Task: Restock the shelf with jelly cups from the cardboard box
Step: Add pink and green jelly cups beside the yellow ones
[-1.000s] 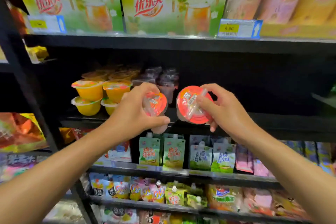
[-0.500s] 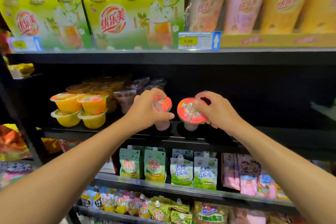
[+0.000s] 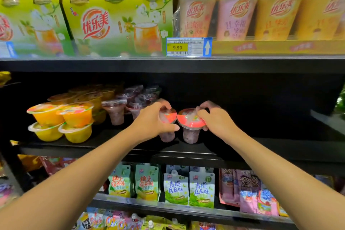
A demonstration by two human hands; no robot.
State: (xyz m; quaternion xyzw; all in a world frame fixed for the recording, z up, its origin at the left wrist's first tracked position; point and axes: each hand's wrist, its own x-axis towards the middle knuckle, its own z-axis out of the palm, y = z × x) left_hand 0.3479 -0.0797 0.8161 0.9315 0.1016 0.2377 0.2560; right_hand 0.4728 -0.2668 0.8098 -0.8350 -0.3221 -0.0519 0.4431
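Observation:
Two purple jelly cups with red lids stand upright side by side on the black middle shelf (image 3: 186, 147). My left hand (image 3: 151, 120) grips the left cup (image 3: 167, 117) around its rim. The rim of the right cup (image 3: 190, 123) is held from above by the fingers of my right hand (image 3: 217, 119). Behind and to the left stand several more purple jelly cups (image 3: 115, 110). The cardboard box is out of view.
Stacked yellow and orange jelly cups (image 3: 61, 121) fill the shelf's left end. The shelf's right part is dark. Above are green drink packs (image 3: 115, 22) and milk-tea cups (image 3: 239, 9) with a price tag (image 3: 188, 46). Pouches (image 3: 188, 186) hang below.
Both hands have moved forward and down, turning the two cups from tilted lids-toward-me to upright on the shelf. The view has shifted so the shelf sits lower in frame.

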